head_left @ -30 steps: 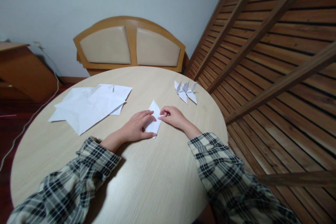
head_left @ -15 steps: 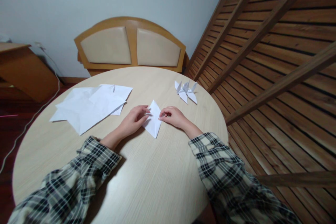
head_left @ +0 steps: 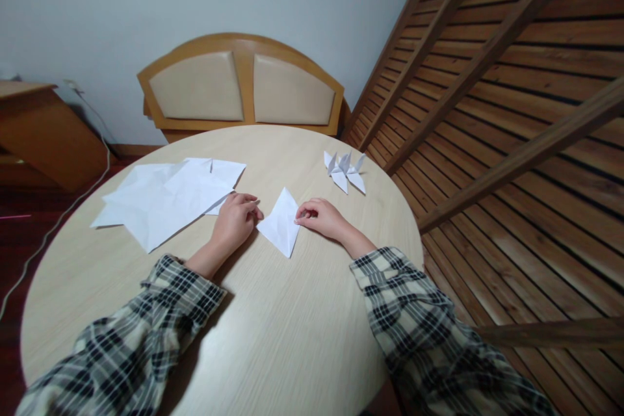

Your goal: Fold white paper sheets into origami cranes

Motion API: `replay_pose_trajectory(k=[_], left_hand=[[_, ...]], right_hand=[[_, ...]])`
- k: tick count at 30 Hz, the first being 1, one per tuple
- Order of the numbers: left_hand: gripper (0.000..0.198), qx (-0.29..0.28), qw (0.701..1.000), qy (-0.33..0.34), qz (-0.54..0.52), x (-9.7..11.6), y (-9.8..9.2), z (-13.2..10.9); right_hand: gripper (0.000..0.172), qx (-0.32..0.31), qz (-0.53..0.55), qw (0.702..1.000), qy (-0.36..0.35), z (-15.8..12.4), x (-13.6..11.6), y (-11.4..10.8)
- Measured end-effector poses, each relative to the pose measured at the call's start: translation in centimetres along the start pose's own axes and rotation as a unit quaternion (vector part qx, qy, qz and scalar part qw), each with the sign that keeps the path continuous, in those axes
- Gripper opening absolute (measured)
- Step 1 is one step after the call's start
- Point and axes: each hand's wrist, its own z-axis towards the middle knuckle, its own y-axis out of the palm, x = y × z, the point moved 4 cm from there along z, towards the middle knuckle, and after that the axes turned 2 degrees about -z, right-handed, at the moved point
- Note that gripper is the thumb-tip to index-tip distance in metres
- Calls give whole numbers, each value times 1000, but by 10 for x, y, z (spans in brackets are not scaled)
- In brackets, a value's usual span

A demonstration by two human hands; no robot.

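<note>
A small folded white paper (head_left: pixel 281 223), roughly diamond-shaped, lies on the round table between my hands. My right hand (head_left: pixel 319 216) pinches its right corner between thumb and fingers. At the paper's left corner is my left hand (head_left: pixel 236 222), its fingers curled and drawn together by the edge; whether it grips the corner is too small to make out. Larger white sheets (head_left: pixel 166 198) overlap in a pile to the left, close to my left hand. Folded white paper shapes with pointed tips (head_left: pixel 344 171) stand at the back right.
The light wooden table (head_left: pixel 292 325) has a curved edge. Behind it stands a headboard (head_left: pixel 244 78) with two beige panels. A slatted wooden structure (head_left: pixel 511 110) rises on the right. At the left are a brown desk (head_left: pixel 49 133) and a pale cable on the floor.
My left hand has moved left from over the small paper to its left corner, uncovering that side. My right hand stays at the right corner.
</note>
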Motion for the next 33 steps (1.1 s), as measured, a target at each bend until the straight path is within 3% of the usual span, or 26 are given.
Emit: replay_pose_trajectory(k=[5,14,19,33], left_hand=[[29,-33,997,1,-65,1,2,3],[8,-39,989,43,-134,13,-4,0],[28,-44,984,24,-169,16,-6,-2],[22,-124,983,72,-111,23,-2,-3]], right_hand=[[7,5,0,1000,3,0,2,0],[3,3,1,1000,7,-1,0,0],[3,4,3,1000,3,-1,0,0],[3,-3,5,1000,9,-1,-3,-2]])
